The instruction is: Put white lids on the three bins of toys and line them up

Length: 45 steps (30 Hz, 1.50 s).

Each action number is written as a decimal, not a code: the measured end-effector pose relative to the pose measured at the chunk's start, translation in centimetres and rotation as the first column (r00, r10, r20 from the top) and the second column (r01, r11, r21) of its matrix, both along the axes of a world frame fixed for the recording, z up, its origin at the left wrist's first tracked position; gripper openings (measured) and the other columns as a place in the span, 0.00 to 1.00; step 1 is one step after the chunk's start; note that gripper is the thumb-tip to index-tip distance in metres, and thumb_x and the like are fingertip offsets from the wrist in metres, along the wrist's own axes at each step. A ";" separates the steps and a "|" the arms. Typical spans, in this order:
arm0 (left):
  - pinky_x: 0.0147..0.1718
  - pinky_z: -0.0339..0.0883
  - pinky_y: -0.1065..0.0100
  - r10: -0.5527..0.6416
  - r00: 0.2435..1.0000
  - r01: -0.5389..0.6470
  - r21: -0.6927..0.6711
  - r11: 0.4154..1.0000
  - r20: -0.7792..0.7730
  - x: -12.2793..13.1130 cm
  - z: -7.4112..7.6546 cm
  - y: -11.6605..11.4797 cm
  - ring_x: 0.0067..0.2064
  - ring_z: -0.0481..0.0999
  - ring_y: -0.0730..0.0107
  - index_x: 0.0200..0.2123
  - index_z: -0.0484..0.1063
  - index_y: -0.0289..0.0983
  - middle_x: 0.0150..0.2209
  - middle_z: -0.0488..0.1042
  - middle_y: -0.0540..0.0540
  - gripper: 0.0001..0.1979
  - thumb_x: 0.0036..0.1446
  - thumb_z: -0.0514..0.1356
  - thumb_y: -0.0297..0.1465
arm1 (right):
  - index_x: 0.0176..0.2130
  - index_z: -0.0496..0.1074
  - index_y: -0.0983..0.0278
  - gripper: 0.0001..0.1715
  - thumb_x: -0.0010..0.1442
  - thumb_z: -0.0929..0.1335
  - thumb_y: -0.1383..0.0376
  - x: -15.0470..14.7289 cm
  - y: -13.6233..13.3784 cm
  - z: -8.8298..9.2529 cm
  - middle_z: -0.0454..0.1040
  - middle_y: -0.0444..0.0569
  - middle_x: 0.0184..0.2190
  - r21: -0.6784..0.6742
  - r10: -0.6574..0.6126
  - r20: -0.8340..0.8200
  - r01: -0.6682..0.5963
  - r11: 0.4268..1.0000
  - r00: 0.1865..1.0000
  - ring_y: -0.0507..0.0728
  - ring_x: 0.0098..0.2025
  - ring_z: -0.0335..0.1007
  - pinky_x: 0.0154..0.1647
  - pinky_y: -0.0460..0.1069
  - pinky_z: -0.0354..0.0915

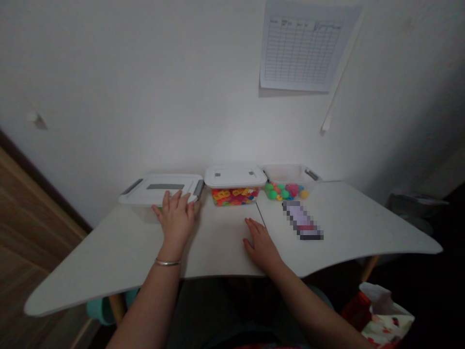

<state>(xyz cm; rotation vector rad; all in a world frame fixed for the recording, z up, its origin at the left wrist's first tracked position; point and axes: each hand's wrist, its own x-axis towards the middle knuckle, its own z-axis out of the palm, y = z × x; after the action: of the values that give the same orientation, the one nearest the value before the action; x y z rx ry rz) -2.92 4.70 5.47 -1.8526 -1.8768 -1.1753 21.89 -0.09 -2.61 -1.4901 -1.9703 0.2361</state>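
Resting apart, left hand (177,224) on a lidded bin (160,191), right hand (260,245) on the tabletop (109,261).

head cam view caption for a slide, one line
Left hand on a lidded plastic box, right hand flat on the white table, beside boxes of colorful blocks and balls

And here we are in what looks like a small room at home, though the dim edges make it hard to be sure: a white table (90,261) right up against a plain white wall (109,97), a printed grid chart (301,46) up above it, wood flooring (29,228) on the left, a teal seat (100,308) underneath, and a patterned carrier bag (385,322) down on the right.
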 end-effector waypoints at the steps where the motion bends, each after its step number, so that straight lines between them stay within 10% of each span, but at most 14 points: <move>1: 0.64 0.29 0.33 -0.007 1.000 0.007 -0.006 1.000 0.004 -0.1 0.0 0.5 0.71 0.48 0.48 0.53 0.72 0.40 0.62 0.67 0.36 0.20 0.65 0.49 0.38 | 0.65 0.59 0.66 0.36 0.59 0.63 0.65 0.0 0.0 0.0 0.63 0.60 0.64 0.005 -0.001 0.000 0.001 1.000 1.000 0.64 0.66 0.58 0.67 0.63 0.56; 18: 0.66 0.24 0.36 0.023 0.992 -0.033 -0.078 0.996 -0.125 0.6 -0.6 6.1 0.71 0.47 0.49 0.60 0.66 0.38 0.67 0.60 0.41 0.27 0.57 0.54 0.37 | 0.64 0.60 0.73 0.34 0.61 0.62 0.66 -0.2 -0.5 1.0 0.64 0.60 0.63 -0.080 -0.002 0.078 0.008 0.997 0.997 0.62 0.65 0.57 0.69 0.58 0.53; 27: 0.65 0.20 0.36 -0.011 0.996 0.003 -0.090 0.996 -0.090 0.4 -0.3 6.6 0.72 0.42 0.49 0.63 0.61 0.37 0.69 0.56 0.42 0.32 0.55 0.55 0.37 | 0.64 0.61 0.74 0.33 0.62 0.62 0.66 -0.3 -0.7 1.2 0.64 0.60 0.63 -0.091 0.001 0.099 0.009 0.996 0.995 0.62 0.65 0.58 0.68 0.58 0.54; 34: 0.66 0.36 0.39 -0.050 0.989 0.059 -0.060 0.996 0.142 3.6 -1.8 4.5 0.72 0.39 0.41 0.69 0.44 0.26 0.71 0.42 0.27 0.45 0.53 0.57 0.37 | 0.63 0.63 0.71 0.32 0.60 0.63 0.66 -0.2 -0.6 1.0 0.66 0.60 0.62 -0.074 -0.009 0.078 0.015 0.997 0.997 0.61 0.64 0.59 0.67 0.59 0.56; 41: 0.63 0.53 0.45 -0.238 0.971 0.237 -0.030 0.971 -0.023 7.2 -3.8 0.6 0.61 0.65 0.47 0.59 0.61 0.26 0.56 0.69 0.27 0.29 0.57 0.55 0.34 | 0.62 0.62 0.71 0.33 0.59 0.63 0.67 0.3 -0.2 -0.1 0.65 0.61 0.62 -0.008 0.012 0.023 -0.012 1.000 1.000 0.63 0.64 0.59 0.67 0.61 0.57; 45: 0.62 0.51 0.41 -0.141 0.969 0.094 -0.226 0.970 -0.202 5.9 -4.0 0.7 0.58 0.69 0.45 0.57 0.66 0.31 0.52 0.74 0.31 0.24 0.58 0.54 0.33 | 0.63 0.60 0.68 0.33 0.60 0.63 0.66 1.1 0.3 -1.4 0.65 0.60 0.62 0.142 -0.017 -0.042 0.023 0.990 0.999 0.62 0.64 0.59 0.65 0.63 0.58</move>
<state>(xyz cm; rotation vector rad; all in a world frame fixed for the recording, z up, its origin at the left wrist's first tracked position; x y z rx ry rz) 3.03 5.39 1.46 -2.1367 -1.8530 -0.7887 23.04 0.17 -3.96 -1.4020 -1.8981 0.1140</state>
